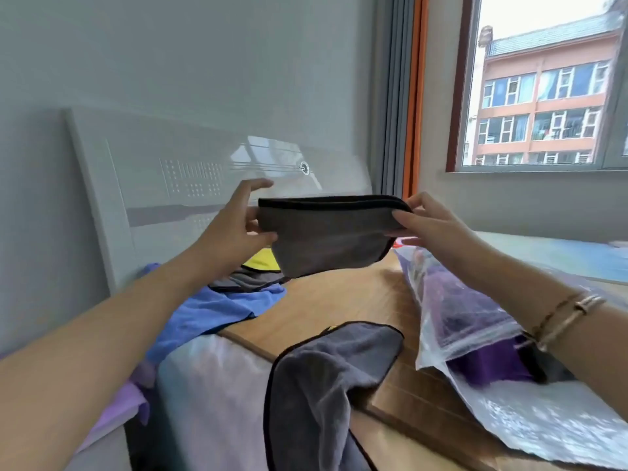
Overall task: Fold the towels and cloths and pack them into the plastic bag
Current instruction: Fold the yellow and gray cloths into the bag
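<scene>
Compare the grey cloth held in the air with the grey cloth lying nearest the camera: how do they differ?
The held grey cloth is folded flat and neat; the lying grey cloth is unfolded and rumpled. The held one is pinched at its ends by the left hand and right hand; the lying one is untouched. Both are grey with black edging.

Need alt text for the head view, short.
Both hands, left hand and right hand, hold a folded grey cloth in the air above a wooden board. Plastic bag with purple cloth lies right; another grey cloth lies nearer.
</scene>
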`<state>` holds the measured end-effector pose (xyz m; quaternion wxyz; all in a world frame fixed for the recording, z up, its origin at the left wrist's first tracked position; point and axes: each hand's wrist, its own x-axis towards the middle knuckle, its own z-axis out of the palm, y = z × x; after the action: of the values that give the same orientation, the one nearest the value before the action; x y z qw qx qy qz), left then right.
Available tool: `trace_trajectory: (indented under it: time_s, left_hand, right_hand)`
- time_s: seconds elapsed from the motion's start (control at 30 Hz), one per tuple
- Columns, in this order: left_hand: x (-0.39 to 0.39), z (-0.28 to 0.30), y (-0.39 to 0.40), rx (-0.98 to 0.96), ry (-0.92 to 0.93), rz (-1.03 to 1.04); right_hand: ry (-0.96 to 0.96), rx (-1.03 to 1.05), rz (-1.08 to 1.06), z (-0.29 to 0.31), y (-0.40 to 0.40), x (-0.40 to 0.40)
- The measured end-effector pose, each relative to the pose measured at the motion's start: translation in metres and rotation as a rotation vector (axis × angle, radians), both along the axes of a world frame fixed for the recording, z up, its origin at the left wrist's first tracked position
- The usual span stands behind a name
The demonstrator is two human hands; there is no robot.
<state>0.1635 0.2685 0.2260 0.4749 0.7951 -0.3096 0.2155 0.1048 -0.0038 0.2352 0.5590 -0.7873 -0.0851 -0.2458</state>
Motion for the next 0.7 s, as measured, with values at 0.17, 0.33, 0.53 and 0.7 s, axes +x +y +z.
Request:
trace_trajectory:
  time_s: [0.17,0.33,0.53,0.7]
  left_hand:
    - [0.007,-0.071,0.010,0.083,0.277,-0.056]
    - [0.019,-0.109,0.007,0.227,0.628,-0.075]
    - [0.083,-0.131,-0.026,0.156,0.512,0.288]
    - [0.122,-0.184,-0.044,0.280,0.512,0.517]
  right_hand:
    - [0.282,-0.463,-0.125,-0.061,-0.013,0.010]
    - [0.693,-0.674,-0.120,-0.078,-0.004,0.027]
    - [0.529,-0.946,-0.449,-0.092,0.021,0.085]
    - [0.659,-0.920,-0.557,-0.142,0.054,0.129]
